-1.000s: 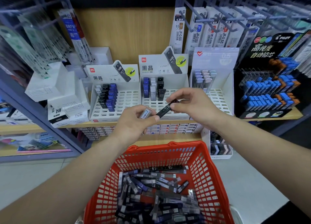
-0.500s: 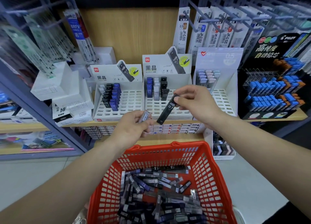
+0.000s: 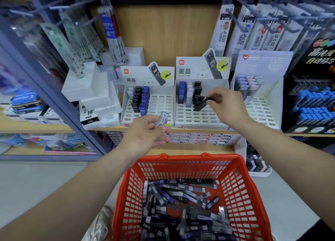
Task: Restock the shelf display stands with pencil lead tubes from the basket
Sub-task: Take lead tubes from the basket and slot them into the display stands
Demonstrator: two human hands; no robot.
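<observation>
The right hand [image 3: 226,105] pinches a black tube [image 3: 199,105] by its top. The tube leans, its low end just over an empty slot in the middle stand [image 3: 192,117], I think. The left hand [image 3: 145,134] clamps a clear tube [image 3: 162,119], lower down.

Single head view: your wide-angle camera looks forward and down from your head, close to the shelf [image 3: 32,127] ahead, the red basket [image 3: 181,158] directly beneath.

We see a slim black plastic lead tube [image 3: 199,105] tilted, its lower end at the white slotted cardboard stand [image 3: 197,118]; more fill the red plastic basket [image 3: 242,186].
</observation>
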